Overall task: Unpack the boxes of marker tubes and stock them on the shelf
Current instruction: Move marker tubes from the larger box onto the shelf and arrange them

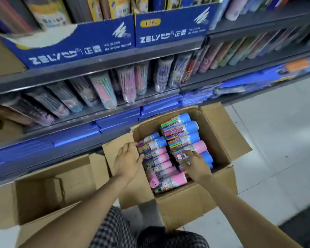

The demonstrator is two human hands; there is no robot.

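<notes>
Cardboard box [220, 133] of marker tubes [161, 158] under both grips, left hand [128, 158] and right hand [193, 163] spread.

Single head view, worn camera, looking forward and steeply down over both forearms. Close range: left hand [127, 159] and right hand [195, 162] sit mid-frame, fingertips over the open carton [220, 122]. Beyond the fingers the shelf [97, 64] fills the top, tilted by wide-angle distortion. Floor [276, 140] right of the fingers.
</notes>
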